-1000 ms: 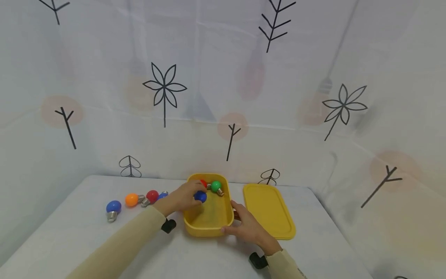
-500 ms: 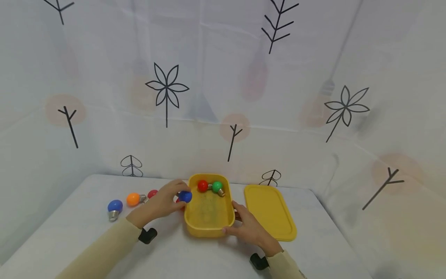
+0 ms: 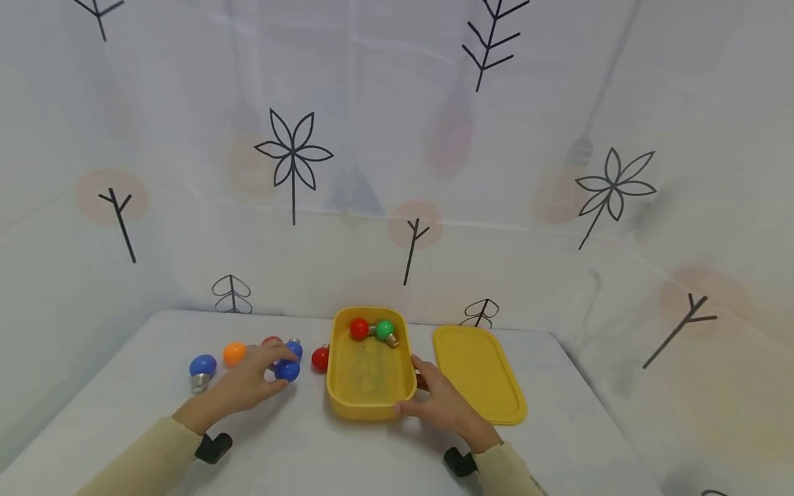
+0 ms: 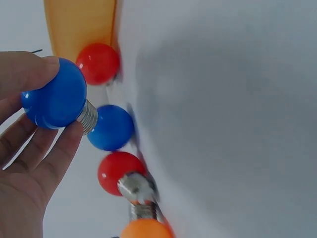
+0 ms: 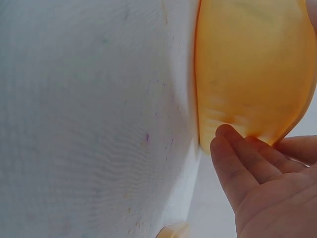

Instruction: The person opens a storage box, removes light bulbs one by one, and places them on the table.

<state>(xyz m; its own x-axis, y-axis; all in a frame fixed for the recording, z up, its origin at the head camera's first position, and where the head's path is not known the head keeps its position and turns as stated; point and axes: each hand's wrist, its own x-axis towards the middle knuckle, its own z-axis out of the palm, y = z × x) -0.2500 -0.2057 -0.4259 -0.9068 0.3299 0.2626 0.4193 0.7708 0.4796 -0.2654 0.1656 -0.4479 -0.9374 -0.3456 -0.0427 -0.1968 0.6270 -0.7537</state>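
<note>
My left hand pinches a blue light bulb between thumb and fingers, left of the yellow box. Its metal screw base points away from the palm in the left wrist view. Just behind it lies a second blue bulb, and a red bulb sits beside the box's left wall. My right hand rests at the near right corner of the yellow box, fingers fairly straight along its side and thumb at the front. Inside the box, a red bulb and a green bulb lie at the far end.
A flat yellow lid lies right of the box. To the left are an orange bulb, another blue bulb and a red bulb partly covered by my hand in the head view. A patterned cloth hangs behind the table.
My left hand has lifted the blue bulb out of the box and carried it left, over the other bulbs. The right hand has stayed at the box's corner.
</note>
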